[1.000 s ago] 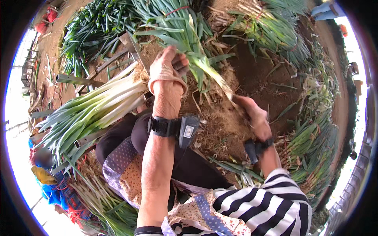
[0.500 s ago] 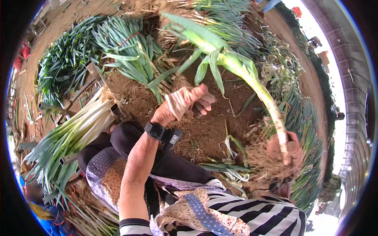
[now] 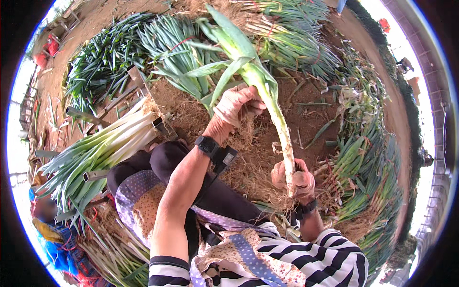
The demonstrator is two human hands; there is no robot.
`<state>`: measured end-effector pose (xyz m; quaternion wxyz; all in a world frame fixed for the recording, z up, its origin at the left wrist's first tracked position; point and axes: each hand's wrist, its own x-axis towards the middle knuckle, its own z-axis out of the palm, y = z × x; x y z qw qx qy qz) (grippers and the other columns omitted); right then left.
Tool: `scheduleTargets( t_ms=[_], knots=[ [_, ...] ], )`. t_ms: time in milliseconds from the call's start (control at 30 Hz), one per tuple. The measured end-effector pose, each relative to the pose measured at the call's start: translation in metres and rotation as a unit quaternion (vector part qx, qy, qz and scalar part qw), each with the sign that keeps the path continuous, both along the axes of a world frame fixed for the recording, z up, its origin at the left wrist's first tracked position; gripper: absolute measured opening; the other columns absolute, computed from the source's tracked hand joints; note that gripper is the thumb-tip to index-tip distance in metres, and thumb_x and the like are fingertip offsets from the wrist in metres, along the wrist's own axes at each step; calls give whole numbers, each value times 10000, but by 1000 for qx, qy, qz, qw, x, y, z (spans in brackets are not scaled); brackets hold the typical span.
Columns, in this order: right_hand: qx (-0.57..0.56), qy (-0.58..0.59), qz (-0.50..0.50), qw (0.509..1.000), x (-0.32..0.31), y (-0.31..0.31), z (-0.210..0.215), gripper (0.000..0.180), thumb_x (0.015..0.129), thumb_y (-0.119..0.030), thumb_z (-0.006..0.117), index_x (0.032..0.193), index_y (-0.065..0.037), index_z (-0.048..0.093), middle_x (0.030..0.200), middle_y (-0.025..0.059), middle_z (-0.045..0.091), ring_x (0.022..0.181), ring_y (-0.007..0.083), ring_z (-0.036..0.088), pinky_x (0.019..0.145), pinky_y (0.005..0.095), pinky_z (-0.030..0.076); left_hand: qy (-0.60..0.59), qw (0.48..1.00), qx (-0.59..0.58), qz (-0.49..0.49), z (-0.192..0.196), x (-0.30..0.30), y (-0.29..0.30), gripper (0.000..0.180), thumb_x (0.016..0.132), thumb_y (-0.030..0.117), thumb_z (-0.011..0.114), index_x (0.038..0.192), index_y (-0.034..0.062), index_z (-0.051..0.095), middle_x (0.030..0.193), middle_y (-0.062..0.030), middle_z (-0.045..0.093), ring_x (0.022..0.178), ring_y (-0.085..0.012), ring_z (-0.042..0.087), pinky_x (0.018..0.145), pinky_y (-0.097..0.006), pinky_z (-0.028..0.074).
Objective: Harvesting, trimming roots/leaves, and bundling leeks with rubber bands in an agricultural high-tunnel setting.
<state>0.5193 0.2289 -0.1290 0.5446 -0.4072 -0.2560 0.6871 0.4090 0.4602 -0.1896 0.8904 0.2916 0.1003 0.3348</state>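
A long leek (image 3: 275, 115) stretches in front of me, its green leaves up and away and its pale root end close to my body. Around the lower stalk, just above the roots, my right hand (image 3: 296, 181) is closed. My left hand (image 3: 237, 106), with pale wrapping across it, is closed at the upper stalk where the leaves fan out; its fingertips are partly hidden, and it seems to pinch the leek's outer layer. A thin strip of skin sticks out from the stalk between the hands.
Trimmed white leeks (image 3: 119, 126) lie across a metal frame (image 3: 103, 112) at the left. Tied bundles of leeks (image 3: 177, 52) stand beyond it. More leeks (image 3: 368, 177) are heaped along the right, beside peeled scraps (image 3: 361, 93). Bare soil (image 3: 306, 119) lies beneath the hands.
My right hand has brought the leek's root end leftward and in front of me. My left hand has moved up to the stalk and closed on it; before, it was apart from the leek.
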Motion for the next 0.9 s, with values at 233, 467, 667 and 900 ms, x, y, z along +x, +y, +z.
scheduleTargets(
  t_ms=[233, 467, 667, 900],
  knots=[
    [-158, -264, -75, 948, -8, 37, -5, 279, 837, -228, 548, 949, 22, 598, 674, 9, 544, 566, 77, 493, 517, 227, 393, 59, 981, -50, 179, 17, -10, 14, 167, 783, 60, 660, 923, 0, 590, 748, -53, 626, 601, -133, 586, 552, -248, 490],
    [-60, -319, -185, 928, -24, 62, -58, 322, 834, -240, 616, 1001, 33, 593, 792, -19, 579, 708, 62, 473, 625, 225, 398, 31, 977, -23, 208, 26, -18, 22, 191, 816, 128, 639, 950, 18, 561, 753, -40, 587, 617, -127, 546, 556, -269, 475],
    [-8, -192, -212, 958, -24, 73, -88, 390, 798, -232, 682, 1026, 63, 568, 858, 26, 623, 773, 70, 535, 678, 224, 434, -2, 974, -60, 221, 18, -30, 30, 240, 844, 240, 620, 941, 35, 543, 737, -51, 571, 583, -139, 533, 478, -279, 448],
    [-51, -176, -233, 955, -20, 99, -51, 241, 819, -170, 651, 946, 31, 616, 819, 9, 616, 719, 57, 534, 637, 197, 421, 378, 871, 310, -55, -6, -21, 12, 317, 846, 252, 566, 628, 23, 600, 504, -58, 545, 480, -158, 549, 415, -297, 417]
  ],
)
